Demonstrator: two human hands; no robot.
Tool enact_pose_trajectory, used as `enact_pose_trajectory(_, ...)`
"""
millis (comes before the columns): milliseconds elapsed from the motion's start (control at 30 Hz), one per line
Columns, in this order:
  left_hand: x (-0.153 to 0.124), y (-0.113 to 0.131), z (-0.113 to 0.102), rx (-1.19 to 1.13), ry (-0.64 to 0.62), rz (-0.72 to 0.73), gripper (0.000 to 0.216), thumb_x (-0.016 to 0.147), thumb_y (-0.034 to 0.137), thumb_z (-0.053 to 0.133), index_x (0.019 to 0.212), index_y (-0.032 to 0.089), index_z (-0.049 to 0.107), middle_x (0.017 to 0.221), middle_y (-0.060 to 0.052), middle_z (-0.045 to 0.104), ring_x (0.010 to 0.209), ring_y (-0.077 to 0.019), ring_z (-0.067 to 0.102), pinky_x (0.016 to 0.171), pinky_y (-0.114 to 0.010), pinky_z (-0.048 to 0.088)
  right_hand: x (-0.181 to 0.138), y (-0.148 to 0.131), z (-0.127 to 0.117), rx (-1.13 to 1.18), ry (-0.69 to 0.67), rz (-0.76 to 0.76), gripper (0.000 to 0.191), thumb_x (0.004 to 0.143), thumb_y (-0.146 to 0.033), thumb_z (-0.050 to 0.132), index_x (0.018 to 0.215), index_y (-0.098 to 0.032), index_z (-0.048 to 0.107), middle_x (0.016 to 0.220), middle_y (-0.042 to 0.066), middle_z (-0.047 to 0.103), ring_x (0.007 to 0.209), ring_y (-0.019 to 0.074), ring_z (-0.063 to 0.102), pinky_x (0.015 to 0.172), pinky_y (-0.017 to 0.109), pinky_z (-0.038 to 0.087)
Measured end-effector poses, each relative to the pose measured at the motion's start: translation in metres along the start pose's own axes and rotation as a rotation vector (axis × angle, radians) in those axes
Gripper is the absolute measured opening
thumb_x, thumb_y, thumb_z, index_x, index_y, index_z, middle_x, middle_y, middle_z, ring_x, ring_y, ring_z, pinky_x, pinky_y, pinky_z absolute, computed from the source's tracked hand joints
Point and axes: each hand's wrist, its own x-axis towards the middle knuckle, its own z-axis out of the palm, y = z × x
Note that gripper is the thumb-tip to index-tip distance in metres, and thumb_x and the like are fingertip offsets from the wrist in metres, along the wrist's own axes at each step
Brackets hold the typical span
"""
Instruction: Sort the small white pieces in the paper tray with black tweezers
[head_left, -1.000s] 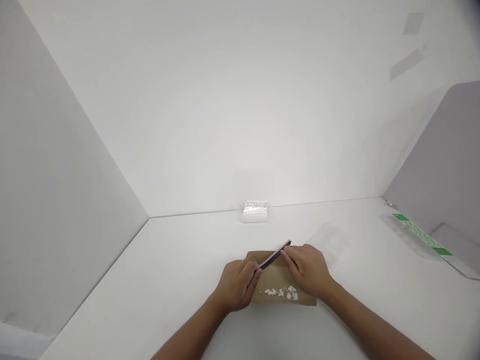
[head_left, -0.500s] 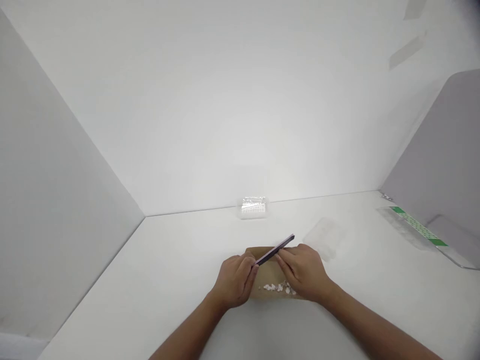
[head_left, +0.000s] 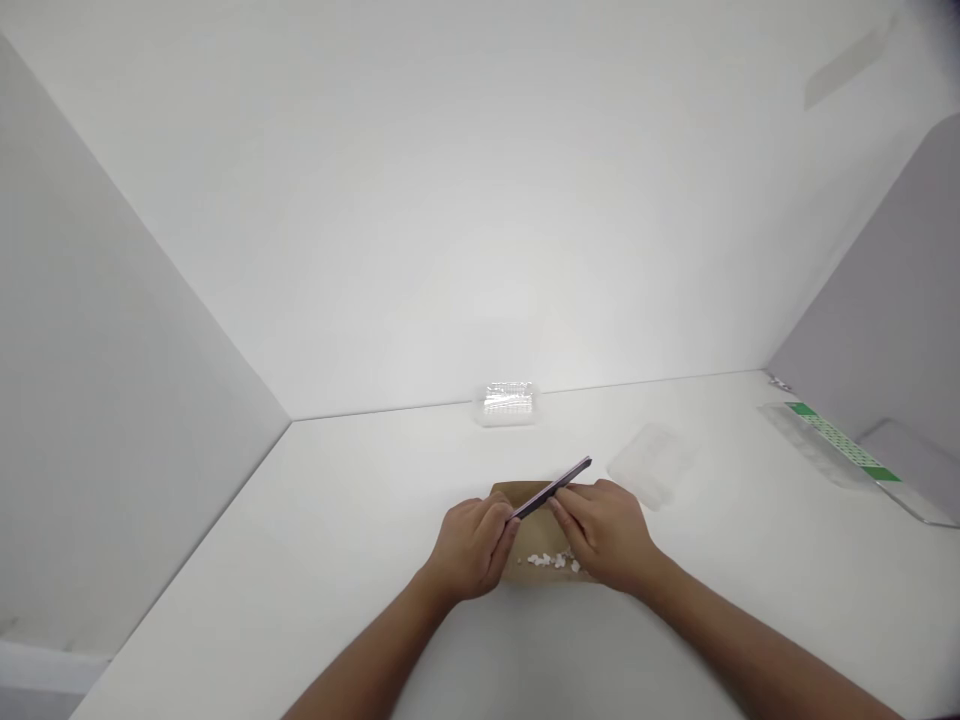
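My left hand [head_left: 472,548] is closed in a pinch over a brown card sheet [head_left: 525,495] lying on the white table; what its fingertips hold is too small to make out. My right hand [head_left: 604,535] is closed round a thin dark file-like strip [head_left: 561,484], which slants up to the right and meets the left fingertips at its lower end. Several small white bits [head_left: 553,562] lie on the brown sheet between my hands.
A small clear plastic box [head_left: 508,402] stands at the back wall. A clear lid or bag [head_left: 646,464] lies right of my hands. A clear bag with a green strip [head_left: 840,450] lies at the far right. Grey partitions stand on both sides.
The view has tilted slightly, so hands and sheet sit a little higher in the frame. The dark strip has slid slightly up and right across the left fingertips.
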Motion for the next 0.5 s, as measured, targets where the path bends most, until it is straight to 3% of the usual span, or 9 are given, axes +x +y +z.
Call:
enact_pose_trajectory(233,-0.001,-0.001,0.001,0.002,-0.012,0.003,0.014,0.1,0.016,0.043,0.088,0.022,0.046,0.073,0.001,0.057,0.057,-0.014,0.046,0.057,-0.028,0.032,0.004,0.027,-0.004,-0.07,0.067,0.135,0.041,0.108,-0.034,0.039,0.069,-0.02,0.048,0.058,-0.003,0.056,0.053,0.012,0.04,0.059,0.029,0.021)
enact_pose_trajectory(400,-0.001,-0.001,0.001,-0.004,-0.01,0.011,0.015,0.101,0.016,0.042,0.087,0.022,0.044,0.073,0.001,0.057,0.058,-0.014,0.046,0.058,-0.028,0.033,0.0,0.001,0.002,-0.001,0.0,-0.023,0.037,0.106,-0.029,0.041,0.072,-0.019,0.051,0.063,-0.002,0.059,0.058,0.0119,0.046,0.063,0.029,0.025)
enact_pose_trajectory(500,-0.001,-0.002,0.001,0.0,-0.01,0.012,0.015,0.101,0.016,0.042,0.087,0.022,0.044,0.073,0.001,0.057,0.057,-0.014,0.046,0.057,-0.028,0.032,0.0,0.0,0.0,-0.028,0.024,-0.001,0.037,0.106,-0.03,0.042,0.072,-0.02,0.052,0.062,-0.002,0.059,0.056,0.0117,0.045,0.063,0.03,0.024)
